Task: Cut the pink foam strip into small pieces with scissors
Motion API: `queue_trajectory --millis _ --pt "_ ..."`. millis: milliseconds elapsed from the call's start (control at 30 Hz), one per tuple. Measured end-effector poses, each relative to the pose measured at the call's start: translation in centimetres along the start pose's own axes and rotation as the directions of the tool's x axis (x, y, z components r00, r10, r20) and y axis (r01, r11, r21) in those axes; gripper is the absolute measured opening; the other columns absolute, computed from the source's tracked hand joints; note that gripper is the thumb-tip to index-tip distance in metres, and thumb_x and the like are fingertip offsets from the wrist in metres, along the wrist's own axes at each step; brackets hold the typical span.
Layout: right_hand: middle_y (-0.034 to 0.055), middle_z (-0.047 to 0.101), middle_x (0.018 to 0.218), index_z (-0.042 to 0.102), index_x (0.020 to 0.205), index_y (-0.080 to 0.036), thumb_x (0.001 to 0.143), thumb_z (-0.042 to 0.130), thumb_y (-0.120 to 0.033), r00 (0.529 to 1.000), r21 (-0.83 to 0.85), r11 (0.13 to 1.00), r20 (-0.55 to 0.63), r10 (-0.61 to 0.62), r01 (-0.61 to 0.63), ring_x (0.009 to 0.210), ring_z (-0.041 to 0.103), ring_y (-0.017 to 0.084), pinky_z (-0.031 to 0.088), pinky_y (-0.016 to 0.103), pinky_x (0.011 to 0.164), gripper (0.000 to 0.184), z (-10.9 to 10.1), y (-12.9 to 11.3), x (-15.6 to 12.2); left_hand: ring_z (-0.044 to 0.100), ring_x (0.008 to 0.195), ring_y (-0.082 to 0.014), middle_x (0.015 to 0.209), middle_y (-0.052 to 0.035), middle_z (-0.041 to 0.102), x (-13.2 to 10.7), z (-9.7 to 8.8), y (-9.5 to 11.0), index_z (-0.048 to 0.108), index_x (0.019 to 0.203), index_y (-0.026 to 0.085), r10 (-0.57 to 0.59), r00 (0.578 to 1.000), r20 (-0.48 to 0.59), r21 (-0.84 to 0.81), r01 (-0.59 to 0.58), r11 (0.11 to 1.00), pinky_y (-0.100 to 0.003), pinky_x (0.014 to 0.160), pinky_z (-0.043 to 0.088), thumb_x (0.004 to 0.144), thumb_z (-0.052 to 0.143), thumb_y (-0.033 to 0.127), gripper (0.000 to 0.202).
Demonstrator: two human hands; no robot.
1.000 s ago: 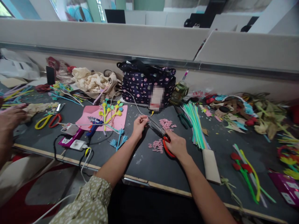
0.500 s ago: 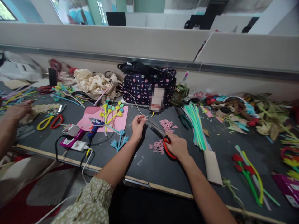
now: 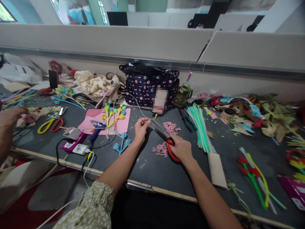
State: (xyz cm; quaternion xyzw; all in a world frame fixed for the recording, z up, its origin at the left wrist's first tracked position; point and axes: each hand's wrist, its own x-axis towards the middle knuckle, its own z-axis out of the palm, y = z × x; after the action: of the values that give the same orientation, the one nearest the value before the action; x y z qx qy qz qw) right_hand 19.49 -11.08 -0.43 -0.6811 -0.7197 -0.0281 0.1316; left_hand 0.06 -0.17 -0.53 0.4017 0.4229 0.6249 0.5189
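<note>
My right hand (image 3: pixel 182 147) is wrapped round the red handles of the scissors (image 3: pixel 162 133). The blades point up and left, slightly apart, towards my left hand (image 3: pixel 141 128). That hand is closed in a pinch just off the blade tips; what its fingers hold is too small to make out. Around the scissors lie two heaps of small cut pink pieces, one upper heap (image 3: pixel 171 127) beyond the blades and one lower heap (image 3: pixel 160 149) nearer me. By my left forearm rests a blue pipe-cleaner flower stem (image 3: pixel 122 144).
Left of me are a pink sheet (image 3: pixel 89 114) with yellow flower stems, a blue glue gun (image 3: pixel 96 131), a power strip (image 3: pixel 75 144) and yellow-and-red scissors (image 3: pixel 51 124). Behind stands a dark patterned bag (image 3: pixel 138 84). Right lie pliers (image 3: pixel 187 121) and green pipe cleaners (image 3: pixel 199 127). A co-worker's hand (image 3: pixel 10 122) is far left.
The scissor blades have spread a little wider, while both my hands stay almost in place. At far left the co-worker's hand has moved nearer and to the left.
</note>
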Motion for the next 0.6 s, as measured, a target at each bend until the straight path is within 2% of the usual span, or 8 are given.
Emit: queue_trajectory --millis 333,600 --pt "0.0049 0.071 0.111 0.057 0.128 -0.025 0.087 0.053 -0.036 1.000 0.023 1.000 -0.023 -0.020 0.020 0.092 0.065 0.019 0.043 0.026 0.068 0.043 0.01 -0.14 -0.09 0.050 0.055 -0.0048 0.076 -0.0001 0.064 0.16 -0.26 -0.66 0.067 0.083 0.016 -0.194 0.968 0.160 -0.187 0.222 0.957 -0.017 0.052 0.043 0.059 0.084 0.032 0.033" --pt "0.0031 0.071 0.112 0.058 0.126 -0.025 0.086 0.054 -0.034 0.999 0.029 0.999 -0.043 -0.022 0.023 0.092 0.066 0.020 0.043 0.027 0.068 0.040 0.19 -0.03 -0.13 0.053 0.056 -0.0045 0.077 0.0000 0.065 0.15 -0.28 -0.61 0.068 0.085 0.016 -0.239 0.953 0.186 -0.219 0.277 0.936 -0.017 0.053 0.045 0.058 0.086 0.031 0.036"
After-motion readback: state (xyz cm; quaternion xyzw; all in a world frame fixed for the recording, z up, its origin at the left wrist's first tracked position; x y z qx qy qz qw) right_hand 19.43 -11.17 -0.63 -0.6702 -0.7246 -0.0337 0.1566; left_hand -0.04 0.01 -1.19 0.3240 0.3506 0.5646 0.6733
